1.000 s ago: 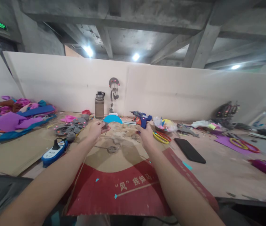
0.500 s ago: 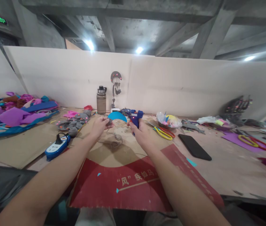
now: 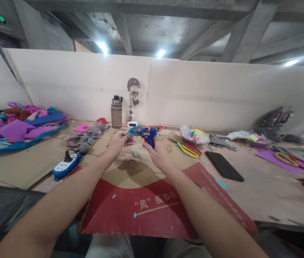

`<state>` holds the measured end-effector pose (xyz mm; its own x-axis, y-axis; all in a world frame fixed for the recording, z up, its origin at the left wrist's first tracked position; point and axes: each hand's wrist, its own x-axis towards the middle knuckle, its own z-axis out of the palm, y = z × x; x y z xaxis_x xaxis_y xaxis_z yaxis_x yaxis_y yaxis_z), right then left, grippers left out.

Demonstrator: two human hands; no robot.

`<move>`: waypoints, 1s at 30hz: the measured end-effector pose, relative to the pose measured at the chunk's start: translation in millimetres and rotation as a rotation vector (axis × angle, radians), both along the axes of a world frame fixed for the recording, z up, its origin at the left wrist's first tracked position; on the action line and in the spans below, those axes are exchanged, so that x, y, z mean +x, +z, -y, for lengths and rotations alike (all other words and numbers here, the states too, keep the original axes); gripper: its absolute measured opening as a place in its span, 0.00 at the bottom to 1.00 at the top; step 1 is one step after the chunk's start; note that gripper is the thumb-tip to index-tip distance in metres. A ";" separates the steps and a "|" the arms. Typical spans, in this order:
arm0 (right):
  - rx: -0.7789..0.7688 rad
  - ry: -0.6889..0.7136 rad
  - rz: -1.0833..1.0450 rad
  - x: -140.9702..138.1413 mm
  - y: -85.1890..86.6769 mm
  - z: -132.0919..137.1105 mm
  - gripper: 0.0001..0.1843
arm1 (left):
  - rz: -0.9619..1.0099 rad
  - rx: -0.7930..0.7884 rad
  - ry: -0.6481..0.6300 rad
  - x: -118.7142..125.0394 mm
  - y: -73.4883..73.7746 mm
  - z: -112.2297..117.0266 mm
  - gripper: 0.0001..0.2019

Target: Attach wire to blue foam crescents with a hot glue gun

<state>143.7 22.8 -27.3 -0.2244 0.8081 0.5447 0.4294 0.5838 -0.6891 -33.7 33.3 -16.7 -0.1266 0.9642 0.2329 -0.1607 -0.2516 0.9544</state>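
My right hand [image 3: 158,152] is wrapped round the grip of a blue glue gun [image 3: 149,133], whose front end points left. My left hand [image 3: 120,142] pinches a blue felt piece [image 3: 132,130], seen nearly edge-on; something small and grey shows at the fingertips. The gun's front lies close to the felt, and I cannot tell whether they touch. Below the hands, a loose coil of thin cord [image 3: 133,157] rests on a red and tan cardboard sheet [image 3: 119,218].
Left are a blue-and-white power strip [image 3: 66,165], grey felt pieces [image 3: 86,138] and a coloured felt pile [image 3: 20,132]. Behind stand a bottle [image 3: 116,113] and small clock [image 3: 132,124]. Right lie scissors [image 3: 189,150], a black phone [image 3: 223,166] and a bagged bowl [image 3: 194,136].
The blue felt has turned from showing its broad crescent face to nearly edge-on. The glue gun has swung level and shifted left, bringing its front to the felt.
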 end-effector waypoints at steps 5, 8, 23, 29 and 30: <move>0.027 0.004 0.029 -0.8 -2.2 -0.9 0.14 | 0.001 -0.006 -0.003 1.0 -0.7 -0.1 0.06; 0.020 0.009 0.039 -1.4 -3.4 -1.1 0.15 | 0.000 -0.004 0.001 1.4 -0.7 0.3 0.06; 0.030 -0.061 0.117 -0.1 -3.2 -0.8 0.17 | -0.032 0.033 0.024 -2.2 -1.2 -0.5 0.07; 0.051 -0.075 0.126 0.1 -4.0 -1.8 0.16 | -0.040 0.072 0.028 -7.3 -1.0 -2.7 0.08; 0.052 -0.077 0.123 0.0 -4.1 -1.8 0.16 | -0.040 0.077 0.030 -7.6 -1.3 -3.2 0.08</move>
